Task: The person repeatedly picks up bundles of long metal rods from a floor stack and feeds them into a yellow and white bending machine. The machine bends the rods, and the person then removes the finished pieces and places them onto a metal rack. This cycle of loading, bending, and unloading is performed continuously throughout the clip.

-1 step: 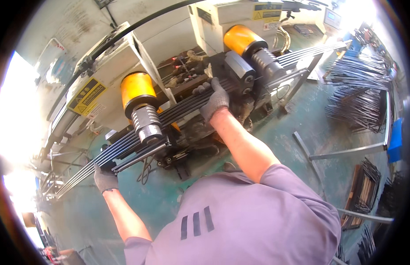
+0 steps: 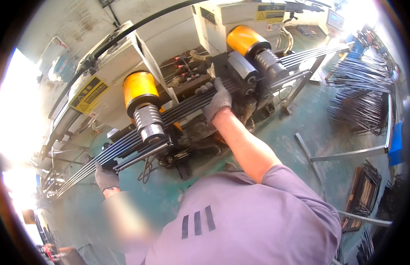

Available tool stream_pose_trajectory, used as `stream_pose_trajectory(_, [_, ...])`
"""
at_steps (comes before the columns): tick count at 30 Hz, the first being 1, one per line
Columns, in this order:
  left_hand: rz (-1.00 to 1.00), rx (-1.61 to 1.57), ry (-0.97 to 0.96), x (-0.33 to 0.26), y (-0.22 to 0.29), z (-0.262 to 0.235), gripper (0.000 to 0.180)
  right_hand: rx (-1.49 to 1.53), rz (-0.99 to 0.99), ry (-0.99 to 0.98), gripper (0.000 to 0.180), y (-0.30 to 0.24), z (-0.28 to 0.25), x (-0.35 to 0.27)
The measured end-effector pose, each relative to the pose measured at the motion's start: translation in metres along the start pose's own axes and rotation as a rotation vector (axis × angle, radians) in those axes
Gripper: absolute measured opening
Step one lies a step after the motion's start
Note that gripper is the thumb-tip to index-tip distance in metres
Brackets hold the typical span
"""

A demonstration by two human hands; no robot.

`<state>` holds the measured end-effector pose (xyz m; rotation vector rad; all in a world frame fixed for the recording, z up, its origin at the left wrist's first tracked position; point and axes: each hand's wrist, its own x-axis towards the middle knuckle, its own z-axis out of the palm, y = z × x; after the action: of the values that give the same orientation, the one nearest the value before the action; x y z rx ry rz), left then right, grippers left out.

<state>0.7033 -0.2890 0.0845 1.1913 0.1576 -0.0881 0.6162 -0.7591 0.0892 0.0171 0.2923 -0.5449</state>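
A blur is hiding the left forearm [image 2: 127, 214]. The lower edge is cutting off the shirt [image 2: 249, 229]. A ridged metal cylinder [image 2: 148, 121] is covering part of the rods [image 2: 183, 110]. Glare [image 2: 19, 115] is washing out the far left.

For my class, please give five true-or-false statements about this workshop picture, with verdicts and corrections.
1. The left hand and right hand are both gloved. True.
2. The right hand is on the rods. True.
3. Both large cylinders are blue. False: the cylinders are orange-yellow.
4. The floor is greenish. True.
5. The loose piles lie at the picture's left. False: the piles lie at its right.
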Motion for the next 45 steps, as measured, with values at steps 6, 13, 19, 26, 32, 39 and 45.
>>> stream_pose_trajectory(6, [0.148,0.016,0.163,-0.013,0.043,0.027,0.046,-0.034,-0.017,0.070,0.023,0.003,0.002,-0.002])
stream_pose_trajectory(13, [0.446,0.044,0.224,-0.017,0.154,0.080,0.050,-0.032,-0.040,0.033,0.021,-0.002,-0.007,0.003])
stream_pose_trajectory(19, [0.701,0.479,0.133,0.011,0.252,0.050,0.040,-0.032,-0.019,0.052,0.021,0.006,-0.002,0.000])
stream_pose_trajectory(26, [0.708,0.568,0.214,-0.020,0.268,0.193,0.030,-0.082,-0.061,0.023,0.021,0.005,-0.008,0.004])
stream_pose_trajectory(32, [1.091,1.063,-0.169,-0.045,0.262,0.255,0.033,-0.071,-0.061,0.023,0.021,0.005,-0.005,0.001])
stream_pose_trajectory(39, [0.949,0.974,-0.220,-0.051,0.222,0.336,0.037,-0.069,-0.049,-0.078,0.021,0.004,-0.015,0.007])
stream_pose_trajectory(45, [0.922,0.985,-0.252,-0.042,0.207,0.335,0.036,-0.080,-0.038,-0.042,0.020,0.003,-0.011,0.007])
